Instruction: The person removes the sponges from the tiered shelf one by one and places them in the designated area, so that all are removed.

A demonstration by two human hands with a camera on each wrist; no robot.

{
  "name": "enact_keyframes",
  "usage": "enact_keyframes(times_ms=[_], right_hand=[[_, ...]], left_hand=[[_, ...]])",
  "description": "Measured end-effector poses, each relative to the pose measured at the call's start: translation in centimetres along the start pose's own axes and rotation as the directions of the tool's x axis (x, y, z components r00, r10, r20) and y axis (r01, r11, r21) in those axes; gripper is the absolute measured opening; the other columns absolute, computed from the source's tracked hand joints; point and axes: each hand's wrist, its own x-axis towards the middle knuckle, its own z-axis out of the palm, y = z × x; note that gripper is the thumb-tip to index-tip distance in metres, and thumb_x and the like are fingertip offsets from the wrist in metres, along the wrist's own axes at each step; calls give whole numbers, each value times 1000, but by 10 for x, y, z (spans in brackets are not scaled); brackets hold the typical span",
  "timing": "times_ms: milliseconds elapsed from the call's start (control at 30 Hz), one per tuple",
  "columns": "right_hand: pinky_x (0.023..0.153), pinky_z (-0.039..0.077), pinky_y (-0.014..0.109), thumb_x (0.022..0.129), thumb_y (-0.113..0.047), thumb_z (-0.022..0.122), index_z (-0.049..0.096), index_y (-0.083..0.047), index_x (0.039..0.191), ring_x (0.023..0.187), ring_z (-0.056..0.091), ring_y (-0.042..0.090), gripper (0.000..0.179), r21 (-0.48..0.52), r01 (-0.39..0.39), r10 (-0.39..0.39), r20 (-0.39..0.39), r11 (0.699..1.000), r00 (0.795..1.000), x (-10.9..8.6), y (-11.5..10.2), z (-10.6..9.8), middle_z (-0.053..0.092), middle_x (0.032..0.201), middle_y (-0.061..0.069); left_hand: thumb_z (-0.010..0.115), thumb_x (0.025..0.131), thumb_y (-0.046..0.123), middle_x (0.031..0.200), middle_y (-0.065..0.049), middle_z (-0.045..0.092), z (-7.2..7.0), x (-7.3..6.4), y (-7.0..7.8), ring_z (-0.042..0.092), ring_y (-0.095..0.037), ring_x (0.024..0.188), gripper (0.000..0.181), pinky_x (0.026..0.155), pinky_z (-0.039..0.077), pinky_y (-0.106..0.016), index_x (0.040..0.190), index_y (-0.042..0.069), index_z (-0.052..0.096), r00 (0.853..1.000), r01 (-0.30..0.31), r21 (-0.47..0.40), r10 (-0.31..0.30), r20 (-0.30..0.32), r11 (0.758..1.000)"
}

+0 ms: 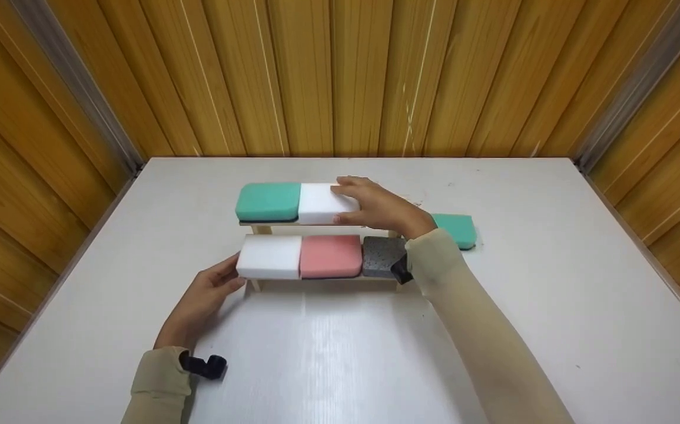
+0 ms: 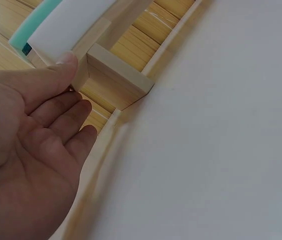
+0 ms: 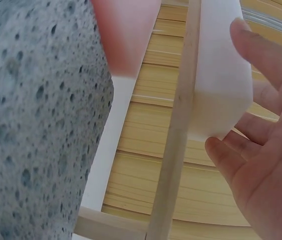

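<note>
A small two-tier wooden rack [image 1: 257, 285] stands on the table with sponge blocks on both tiers. My right hand [image 1: 378, 206] holds a white sponge [image 1: 318, 203] on the upper tier, thumb on its front and fingers over its far side. Left of that sponge lies a green sponge [image 1: 269, 201]. Along the lower tier sit another white sponge [image 1: 269, 257], a pink sponge [image 1: 331, 256] and a grey pumice-like block [image 1: 380, 256]. At the lower tier's left end, my left hand [image 2: 36, 125] grips the rack, its thumb on the wooden corner.
Behind my right wrist, a second green sponge [image 1: 456, 229] lies on the white table [image 1: 328, 353], right of the rack. Wood-patterned panels [image 1: 351, 76] rise along the back and both sides. Both wrists wear black camera mounts [image 1: 204, 365].
</note>
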Motion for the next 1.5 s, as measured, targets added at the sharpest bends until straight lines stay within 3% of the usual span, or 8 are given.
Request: enact_keyframes(times_ms=[400, 933, 1500], right_hand=[[121, 21, 43, 90, -35, 67, 38, -15, 148, 148, 18, 25, 68, 15, -27, 27, -5, 1000, 1000, -1, 0, 1, 24, 159, 7], [117, 28, 45, 91, -30, 66, 44, -11, 144, 143, 28, 28, 61, -23, 24, -25, -42, 999, 999, -2, 1, 1, 32, 154, 13], [116, 30, 47, 91, -27, 66, 46, -11, 143, 142, 29, 29, 58, -22, 46, -47, -66, 999, 997, -8, 1, -6, 32, 154, 12]], left_hand=[[57, 97, 14, 156, -10, 32, 1, -1, 2, 31, -26, 144, 60, 116, 31, -41, 151, 10, 31, 1000, 15, 28, -15, -8, 999], [57, 96, 11, 155, -10, 33, 1, 0, 2, 32, -27, 143, 59, 117, 28, -41, 150, 9, 32, 1000, -4, 23, 4, -7, 1000], [58, 96, 15, 156, -10, 31, 0, -1, 2, 33, -26, 143, 61, 114, 33, -36, 150, 9, 31, 1000, -15, 25, 15, 3, 1000]])
